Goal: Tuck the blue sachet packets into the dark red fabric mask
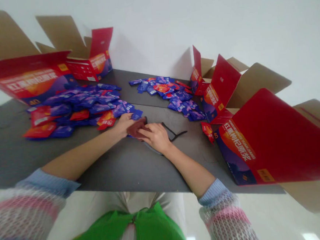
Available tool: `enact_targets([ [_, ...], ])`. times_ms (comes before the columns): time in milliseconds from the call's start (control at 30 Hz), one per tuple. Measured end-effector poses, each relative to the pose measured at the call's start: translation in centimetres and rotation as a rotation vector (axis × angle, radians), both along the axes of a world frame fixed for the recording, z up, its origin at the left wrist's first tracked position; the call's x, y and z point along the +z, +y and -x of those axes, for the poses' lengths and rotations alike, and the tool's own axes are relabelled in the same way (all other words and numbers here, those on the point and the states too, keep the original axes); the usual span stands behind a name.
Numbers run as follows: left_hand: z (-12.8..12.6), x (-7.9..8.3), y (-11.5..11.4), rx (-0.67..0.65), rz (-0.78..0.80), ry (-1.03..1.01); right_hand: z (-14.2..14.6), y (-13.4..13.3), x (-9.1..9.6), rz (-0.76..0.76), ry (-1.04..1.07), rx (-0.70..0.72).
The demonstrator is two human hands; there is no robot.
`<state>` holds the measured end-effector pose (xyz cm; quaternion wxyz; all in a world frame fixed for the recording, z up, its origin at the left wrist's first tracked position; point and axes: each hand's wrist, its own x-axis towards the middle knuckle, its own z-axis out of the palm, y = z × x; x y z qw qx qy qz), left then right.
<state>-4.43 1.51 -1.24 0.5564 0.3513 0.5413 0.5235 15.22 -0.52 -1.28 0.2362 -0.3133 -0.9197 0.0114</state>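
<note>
Two forearms (186, 166) converge, left hand (125, 124) and bent right hand (158, 136) holding a brown item (134, 129).

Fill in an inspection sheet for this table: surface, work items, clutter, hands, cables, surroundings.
Surface: dark grey table, bearing packets and boxes.
Work items: brown item in hand; left packet pile and back packet pile, mostly blue, some red.
Clutter: red packets beside the nearest right-hand box.
Hands: left hand grips the brown item; right hand touches it, grip unclear.
Cables: nothing seen; a black strap-like piece lies by the right hand.
Surroundings: white wall behind, pale floor below.
</note>
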Motion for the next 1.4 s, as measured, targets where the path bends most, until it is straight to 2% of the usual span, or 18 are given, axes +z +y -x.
enact_targets([
  [67,-0.2,0.0,-0.1,-0.01,-0.001,-0.059,0.1,0.2,-0.1,0.034,-0.038,-0.015],
  [233,-0.6,0.2,0.2,-0.078,0.088,-0.158,-1.0,2.1,0.1,0.079,-0.02,-0.316],
  [300,-0.7,0.2,0.3,-0.128,0.129,-0.151,-1.3,2.4,0.2,0.079,0.018,-0.375],
  [367,-0.8,0.3,0.3,-0.15,0.142,-0.163,-1.2,2.0,0.1,0.062,0.065,-0.341],
  [500,-0.6,0.9,0.3,-0.191,0.183,-0.213,-0.2,0.2,-0.1,0.011,0.024,-0.063],
  [567,-0.2,1.4,0.2,-0.29,0.247,-0.274,0.2,-0.6,-0.2,-0.022,-0.022,0.027],
  [633,0.3,1.8,0.1,-0.434,0.289,-0.374,0.4,-0.7,-0.2,-0.043,-0.028,0.013],
  [700,0.6,2.0,0.0,-0.536,0.28,-0.468,0.3,-0.2,-0.2,-0.04,-0.024,-0.072],
  [867,1.1,1.8,0.3,-0.629,0.199,-0.486,-0.8,2.3,0.3,0.02,-0.05,-0.423],
  [933,1.0,1.4,0.4,-0.632,0.178,-0.435,-1.3,3.0,0.5,0.062,-0.057,-0.529],
  [1000,0.9,1.0,0.5,-0.581,0.17,-0.38,-1.6,3.1,0.7,0.098,-0.049,-0.561],
  [1133,0.3,0.4,0.6,-0.445,0.169,-0.338,-1.4,2.0,0.8,0.093,-0.01,-0.433],
  [1400,-0.6,-0.1,0.9,-0.301,0.189,-0.165,-0.2,-0.7,0.7,-0.034,-0.085,0.008],
])
